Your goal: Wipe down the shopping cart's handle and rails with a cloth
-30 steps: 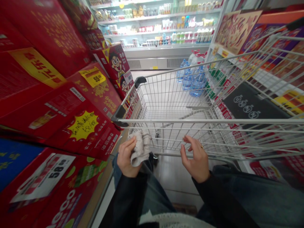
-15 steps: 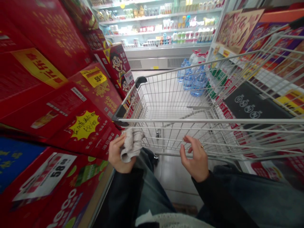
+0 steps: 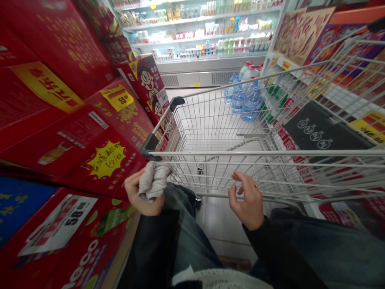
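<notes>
Boxes (image 3: 75, 146) stand left of the cart (image 3: 240, 153), bottles (image 3: 251, 104) beyond it, and the cloth (image 3: 154, 181) before it.

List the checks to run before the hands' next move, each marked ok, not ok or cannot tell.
1. Left hand has hold of the grey cloth: ok.
2. Grey cloth spread flat: not ok, it is bunched.
3. Right hand free: ok, fingers curled, no object visible in it.
4. Right hand off the shopping cart: cannot tell, they overlap in view.
5. Left hand off the red boxes: cannot tell.
6. Shopping cart locked against rolling: cannot tell.
</notes>
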A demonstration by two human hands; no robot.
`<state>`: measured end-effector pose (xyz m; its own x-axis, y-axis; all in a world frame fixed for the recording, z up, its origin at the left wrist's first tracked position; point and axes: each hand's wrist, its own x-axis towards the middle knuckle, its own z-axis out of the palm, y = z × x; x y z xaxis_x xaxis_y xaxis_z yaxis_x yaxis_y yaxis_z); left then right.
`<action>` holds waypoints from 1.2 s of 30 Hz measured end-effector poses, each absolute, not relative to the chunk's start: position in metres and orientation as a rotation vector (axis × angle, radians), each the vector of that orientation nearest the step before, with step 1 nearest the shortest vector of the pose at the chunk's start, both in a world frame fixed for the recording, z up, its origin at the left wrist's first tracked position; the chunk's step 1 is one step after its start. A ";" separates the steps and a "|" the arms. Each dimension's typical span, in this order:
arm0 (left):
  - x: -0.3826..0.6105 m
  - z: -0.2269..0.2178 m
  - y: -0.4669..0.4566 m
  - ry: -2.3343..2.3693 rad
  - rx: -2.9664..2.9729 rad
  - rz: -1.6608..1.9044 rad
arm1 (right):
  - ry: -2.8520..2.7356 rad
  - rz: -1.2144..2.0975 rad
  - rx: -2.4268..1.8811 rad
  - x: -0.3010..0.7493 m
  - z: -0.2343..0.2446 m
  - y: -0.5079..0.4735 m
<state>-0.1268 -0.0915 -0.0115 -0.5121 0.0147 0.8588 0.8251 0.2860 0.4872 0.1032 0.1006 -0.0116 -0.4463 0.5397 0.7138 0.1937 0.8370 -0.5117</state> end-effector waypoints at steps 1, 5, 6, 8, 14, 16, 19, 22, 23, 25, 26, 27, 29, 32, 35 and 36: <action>-0.130 -0.011 -0.090 -1.766 -0.756 -1.320 | -2.030 0.443 -0.539 0.103 -0.012 0.101; -0.130 -0.019 -0.090 -1.776 -0.798 -1.335 | -2.030 0.457 -0.535 0.103 -0.013 0.100; -0.127 -0.021 -0.091 -1.786 -0.821 -1.330 | -2.029 0.464 -0.537 0.104 -0.013 0.100; -0.119 -0.019 -0.092 -1.803 -0.868 -1.318 | -2.024 0.476 -0.541 0.104 -0.013 0.100; -0.090 0.016 -0.075 -1.644 -0.844 -1.328 | -2.006 0.499 -0.525 0.108 -0.015 0.100; -0.079 0.024 -0.064 -1.612 -0.846 -1.331 | -2.004 0.510 -0.530 0.109 -0.016 0.099; -0.064 0.020 -0.054 -1.657 -0.915 -1.336 | -1.998 0.514 -0.526 0.109 -0.017 0.098; -0.055 0.012 -0.053 -1.730 -1.073 -1.318 | -1.997 0.513 -0.525 0.109 -0.017 0.098; -0.054 0.014 -0.053 -1.742 -1.091 -1.314 | -1.999 0.512 -0.526 0.108 -0.016 0.098; -0.057 0.024 -0.054 -1.712 -1.011 -1.322 | -2.002 0.509 -0.523 0.109 -0.016 0.099; -0.060 0.031 -0.053 -1.668 -0.925 -1.336 | -2.003 0.509 -0.520 0.109 -0.016 0.099; -0.062 0.038 -0.051 -1.622 -0.840 -1.352 | -2.001 0.509 -0.517 0.109 -0.016 0.099; -0.063 0.047 -0.047 -1.561 -0.756 -1.392 | -1.998 0.504 -0.516 0.109 -0.016 0.098; -0.053 0.038 -0.040 -1.603 -0.840 -1.408 | -1.994 0.482 -0.516 0.109 -0.017 0.097; -0.036 0.015 -0.038 -1.731 -1.053 -1.368 | -1.992 0.479 -0.508 0.108 -0.018 0.098; -0.031 0.011 -0.037 -1.764 -1.107 -1.358 | -1.995 0.484 -0.508 0.109 -0.019 0.098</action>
<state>-0.0312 -0.0367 0.0110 -0.4373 0.2338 0.8684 0.8993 0.1093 0.4234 0.1088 0.0980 -0.0185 -0.4296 0.5399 0.7238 0.1480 0.8328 -0.5334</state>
